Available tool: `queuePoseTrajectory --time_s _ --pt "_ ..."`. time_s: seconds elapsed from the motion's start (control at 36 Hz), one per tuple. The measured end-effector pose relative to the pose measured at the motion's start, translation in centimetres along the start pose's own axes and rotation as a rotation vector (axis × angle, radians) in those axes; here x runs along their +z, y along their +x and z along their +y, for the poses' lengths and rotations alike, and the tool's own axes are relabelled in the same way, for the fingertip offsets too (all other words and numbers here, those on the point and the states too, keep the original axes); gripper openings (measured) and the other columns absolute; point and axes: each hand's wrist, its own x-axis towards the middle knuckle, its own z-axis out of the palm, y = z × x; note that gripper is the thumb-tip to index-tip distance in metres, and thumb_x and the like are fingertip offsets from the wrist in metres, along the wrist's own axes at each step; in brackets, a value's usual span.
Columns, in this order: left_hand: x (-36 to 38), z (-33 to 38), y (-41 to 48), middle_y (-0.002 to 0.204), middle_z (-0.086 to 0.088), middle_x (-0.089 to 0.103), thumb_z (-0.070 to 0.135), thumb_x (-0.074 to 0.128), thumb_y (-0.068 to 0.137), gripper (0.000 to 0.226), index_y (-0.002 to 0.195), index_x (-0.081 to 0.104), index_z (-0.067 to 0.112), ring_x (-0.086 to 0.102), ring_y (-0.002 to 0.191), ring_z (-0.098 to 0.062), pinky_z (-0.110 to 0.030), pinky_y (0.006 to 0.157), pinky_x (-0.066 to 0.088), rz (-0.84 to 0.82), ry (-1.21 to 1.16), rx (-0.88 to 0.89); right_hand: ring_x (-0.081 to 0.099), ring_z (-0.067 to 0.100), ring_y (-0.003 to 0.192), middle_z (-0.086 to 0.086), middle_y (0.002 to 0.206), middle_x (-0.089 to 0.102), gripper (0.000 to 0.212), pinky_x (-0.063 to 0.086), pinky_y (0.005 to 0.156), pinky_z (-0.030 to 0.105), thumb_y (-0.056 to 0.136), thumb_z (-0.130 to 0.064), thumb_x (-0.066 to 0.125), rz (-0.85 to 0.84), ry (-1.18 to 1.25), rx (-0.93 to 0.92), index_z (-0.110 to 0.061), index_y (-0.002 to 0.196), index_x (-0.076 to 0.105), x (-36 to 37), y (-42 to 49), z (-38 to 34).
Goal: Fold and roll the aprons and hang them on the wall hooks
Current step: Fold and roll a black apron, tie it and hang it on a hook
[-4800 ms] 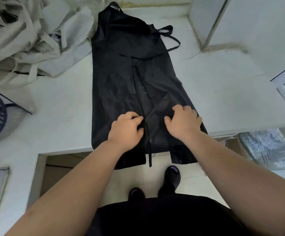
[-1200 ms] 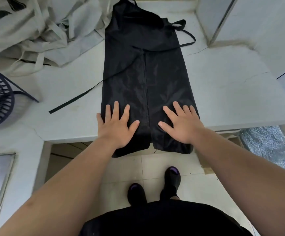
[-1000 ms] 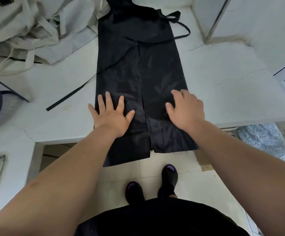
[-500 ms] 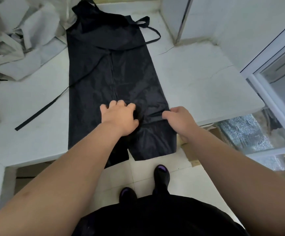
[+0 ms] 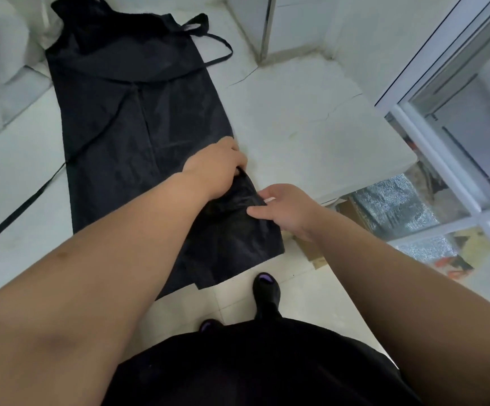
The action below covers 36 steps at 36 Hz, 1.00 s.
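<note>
- Fabric of the black apron (image 5: 126, 118) looks thin and faintly glossy to me. It lies lengthwise as a long, narrow panel on the white table (image 5: 311, 127), with the bib at the far end and the near end hanging over the table's near edge.
- A straight fold line runs down its middle.
- A flat, ribbon-like strap (image 5: 18, 212) trails off to the left across the table.
- The left hand (image 5: 217, 168) reaches across to the apron's right edge. Its fingers curl round the fabric there, and I cannot see the tips.
- The right hand (image 5: 287, 209), just beside it and nearer, pinches a crumpled fold of that same edge between thumb and fingers.
- The table surface is matte, with hairline cracks on the right.
- A pale, creased cloth heap (image 5: 0, 68) sits far left, blurred.
- Smooth floor tiles (image 5: 179, 306) and a rounded black shoe (image 5: 267, 291) show below.
</note>
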Motion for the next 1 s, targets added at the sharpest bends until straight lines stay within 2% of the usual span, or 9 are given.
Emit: queuePoseTrajectory --time_s 0.14,0.22,0.28,0.36,0.47,0.58,0.69,0.81,1.0 --pt "0.1 -0.1 0.1 0.128 -0.003 0.042 0.001 0.043 0.096 0.029 0.113 0.061 0.015 0.053 0.1 -0.026 -0.04 0.086 0.05 0.086 -0.061 -0.099 0.058 0.011 0.062 -0.003 0.069 0.061 0.029 0.043 0.052 0.018 0.091 -0.035 0.06 -0.017 -0.243 0.068 -0.016 0.07 0.057 -1.1 -0.8 1.2" --pt "0.5 0.0 0.0 0.134 -0.002 0.038 0.001 0.043 0.095 0.032 0.121 0.056 0.016 0.051 0.1 -0.021 -0.033 0.089 0.047 0.117 -0.157 -0.077 0.066 0.016 0.071 0.004 0.083 0.067 0.024 0.055 0.06 0.019 0.088 -0.037 0.064 -0.131 -0.226 0.211 -0.014 0.081 0.059 -1.5 -1.2 1.4" --pt "0.6 0.0 -0.4 0.147 0.0 0.029 0.006 0.047 0.097 0.044 0.138 0.044 0.021 0.049 0.112 -0.019 -0.028 0.095 0.041 0.108 -0.226 -0.023 0.064 0.017 0.066 0.003 0.073 0.061 0.04 0.052 0.058 0.022 0.084 -0.052 0.063 -0.154 -0.426 0.273 -0.014 0.075 0.055 -1.6 -1.2 0.9" --pt "0.6 -0.5 -1.8 0.155 0.0 0.02 0.018 0.046 0.099 0.05 0.147 0.033 0.024 0.035 0.134 -0.024 -0.041 0.109 0.033 0.164 -0.193 -0.043 0.052 0.02 0.064 0.002 0.064 0.046 0.065 0.043 0.066 0.029 0.079 -0.074 0.047 0.045 -0.751 0.221 -0.011 0.065 0.043 -1.5 -0.8 -0.4" --pt "0.9 -2.3 -4.9 0.149 0.0 0.036 0.02 0.042 0.101 0.039 0.139 0.048 0.02 0.037 0.133 -0.024 -0.043 0.108 0.033 0.303 -0.18 -0.195 0.052 0.023 0.084 0.004 0.091 0.057 0.052 0.041 0.072 0.032 0.092 -0.058 0.039 0.41 -0.795 -0.044 -0.01 0.105 0.054 -0.7 -0.1 -1.5" --pt "1.6 -4.8 -8.1 0.145 -0.001 0.044 0.022 0.042 0.1 0.036 0.133 0.055 0.018 0.04 0.13 -0.025 -0.043 0.106 0.033 0.367 -0.164 -0.356 0.051 0.025 0.115 0.007 0.132 0.051 0.048 0.041 0.096 0.037 0.095 -0.046 0.044 0.297 -0.833 -0.241 -0.021 0.136 0.045 1.9 1.0 -2.0" --pt "1.9 -7.1 -10.9 0.147 -0.003 0.043 0.025 0.042 0.1 0.038 0.135 0.054 0.016 0.035 0.136 -0.025 -0.046 0.11 0.032 0.399 -0.147 -0.511 0.02 0.031 0.142 0.01 0.156 0.018 0.063 0.017 0.115 0.047 0.094 -0.057 0.035 0.225 -0.975 -0.28 -0.031 0.149 0.019 4.6 2.1 -2.3" --pt "2.2 -8.2 -13.1 0.159 -0.005 0.019 0.038 0.031 0.102 0.049 0.147 0.035 0.02 0.01 0.147 -0.026 -0.048 0.118 0.015 0.203 -0.099 -0.631 0.006 0.035 0.144 0.008 0.159 -0.003 0.066 0.002 0.115 0.056 0.093 -0.066 0.019 0.15 -1.121 -0.134 -0.038 0.15 0.0 6.2 2.8 -2.1" --pt "3.4 -8.0 -13.5 0.16 -0.001 -0.017 0.066 0.016 0.094 0.072 0.153 -0.005 0.031 -0.017 0.146 -0.029 -0.056 0.117 -0.001 -0.142 -0.096 -0.696 -0.001 0.035 0.145 0.003 0.159 -0.01 0.063 0.001 0.114 0.06 0.095 -0.063 0.014 0.081 -1.194 -0.06 -0.039 0.149 -0.005 5.7 3.1 -1.7"
